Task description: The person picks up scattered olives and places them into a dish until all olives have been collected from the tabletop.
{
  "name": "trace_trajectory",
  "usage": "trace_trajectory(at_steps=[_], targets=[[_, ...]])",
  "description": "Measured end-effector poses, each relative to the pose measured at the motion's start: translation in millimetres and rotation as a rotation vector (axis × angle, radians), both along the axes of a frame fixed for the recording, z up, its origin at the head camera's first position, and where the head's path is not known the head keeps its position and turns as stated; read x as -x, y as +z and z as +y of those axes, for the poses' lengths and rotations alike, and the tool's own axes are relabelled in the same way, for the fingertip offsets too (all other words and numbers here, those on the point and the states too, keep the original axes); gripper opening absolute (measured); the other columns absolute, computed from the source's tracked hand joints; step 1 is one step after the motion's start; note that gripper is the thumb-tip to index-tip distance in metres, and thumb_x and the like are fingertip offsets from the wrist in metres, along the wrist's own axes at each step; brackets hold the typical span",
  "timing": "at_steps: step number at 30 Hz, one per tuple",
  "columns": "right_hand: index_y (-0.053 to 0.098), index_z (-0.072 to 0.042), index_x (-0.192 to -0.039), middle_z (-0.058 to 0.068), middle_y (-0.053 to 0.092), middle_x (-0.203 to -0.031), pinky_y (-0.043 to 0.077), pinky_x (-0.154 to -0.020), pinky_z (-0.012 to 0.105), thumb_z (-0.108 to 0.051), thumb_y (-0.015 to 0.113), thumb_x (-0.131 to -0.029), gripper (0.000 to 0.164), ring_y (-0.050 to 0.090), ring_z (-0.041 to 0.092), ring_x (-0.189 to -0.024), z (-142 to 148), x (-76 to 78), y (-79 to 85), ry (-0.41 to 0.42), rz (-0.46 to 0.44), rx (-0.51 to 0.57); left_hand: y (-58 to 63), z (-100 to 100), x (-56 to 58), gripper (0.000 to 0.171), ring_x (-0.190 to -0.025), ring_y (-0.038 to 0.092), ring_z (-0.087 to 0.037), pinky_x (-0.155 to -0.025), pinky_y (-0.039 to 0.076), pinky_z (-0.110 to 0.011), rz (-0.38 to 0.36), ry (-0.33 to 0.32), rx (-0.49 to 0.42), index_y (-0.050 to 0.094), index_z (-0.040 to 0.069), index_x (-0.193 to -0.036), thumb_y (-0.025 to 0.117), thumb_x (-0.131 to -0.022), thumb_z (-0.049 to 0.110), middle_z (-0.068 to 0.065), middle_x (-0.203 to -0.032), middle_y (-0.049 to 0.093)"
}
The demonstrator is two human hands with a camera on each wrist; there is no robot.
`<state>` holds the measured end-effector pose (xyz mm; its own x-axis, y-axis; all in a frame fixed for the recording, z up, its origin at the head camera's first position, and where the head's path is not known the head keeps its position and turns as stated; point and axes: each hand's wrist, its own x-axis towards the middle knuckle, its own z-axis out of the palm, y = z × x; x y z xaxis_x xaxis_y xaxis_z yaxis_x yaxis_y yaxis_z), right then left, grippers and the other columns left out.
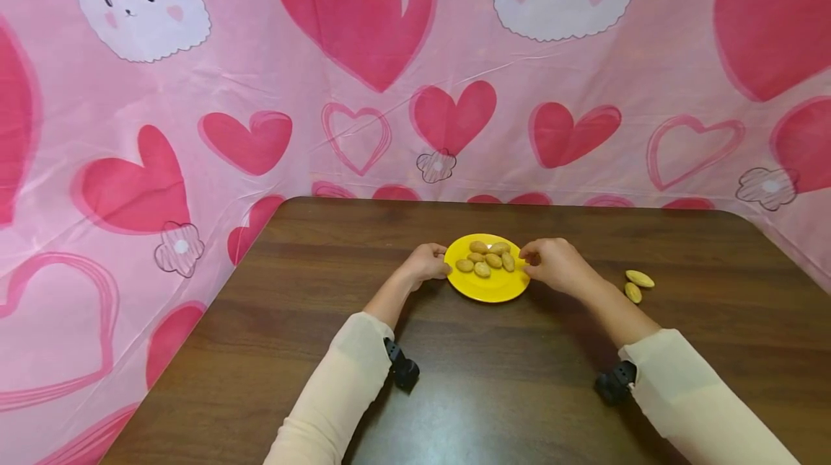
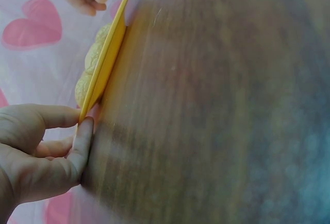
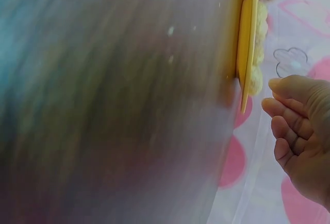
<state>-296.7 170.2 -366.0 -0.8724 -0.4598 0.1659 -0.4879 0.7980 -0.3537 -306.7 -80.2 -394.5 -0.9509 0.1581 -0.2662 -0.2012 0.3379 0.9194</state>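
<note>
A round yellow plate (image 1: 491,293) sits on the brown wooden table and bears several oval, yellowish-tan, wrinkled pieces (image 1: 493,261), nut-like in shape. My left hand (image 1: 425,263) pinches the plate's left rim; the left wrist view shows the thumb on top and a finger (image 2: 82,141) below. At the opposite side is my right hand (image 1: 557,263), close to the rim. In the right wrist view its fingers (image 3: 286,126) are loosely bent, apart from the plate, with nothing between them.
Two more oval pieces, a longer one (image 1: 640,278) and a shorter one (image 1: 632,293), lie on the table (image 1: 519,393) right of my right hand. A pink cloth with hearts (image 1: 363,140) hangs behind the table and along its left side.
</note>
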Motion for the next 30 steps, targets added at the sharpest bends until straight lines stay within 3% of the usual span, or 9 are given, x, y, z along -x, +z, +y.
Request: trace_trajectory(at_steps=[14, 30], targets=[[0.067, 0.004, -0.098, 0.013, 0.067, -0.090, 0.053, -0.071, 0.043, -0.007, 0.070, -0.079, 0.022, 0.060, 0.026, -0.079, 33, -7.4, 3.4, -0.058, -0.010, 0.028, -0.3, 0, -0.8, 0.047, -0.105, 0.056, -0.028, -0.080, 0.053, -0.032, -0.007, 0.007, -0.010, 0.045, -0.009, -0.128, 0.059, -0.083, -0.008, -0.020, -0.120, 0.052], [0.067, 0.003, -0.098, 0.013, 0.068, -0.086, 0.051, -0.064, 0.043, -0.011, 0.068, -0.080, 0.022, 0.062, 0.029, -0.076, 79, -14.2, 8.7, -0.142, 0.033, 0.045, -1.1, 1, -1.4, 0.044, -0.102, 0.057, -0.027, -0.079, 0.053, -0.031, 0.005, 0.005, -0.004, 0.047, -0.009, -0.126, 0.059, -0.084, -0.007, -0.020, -0.118, 0.052]])
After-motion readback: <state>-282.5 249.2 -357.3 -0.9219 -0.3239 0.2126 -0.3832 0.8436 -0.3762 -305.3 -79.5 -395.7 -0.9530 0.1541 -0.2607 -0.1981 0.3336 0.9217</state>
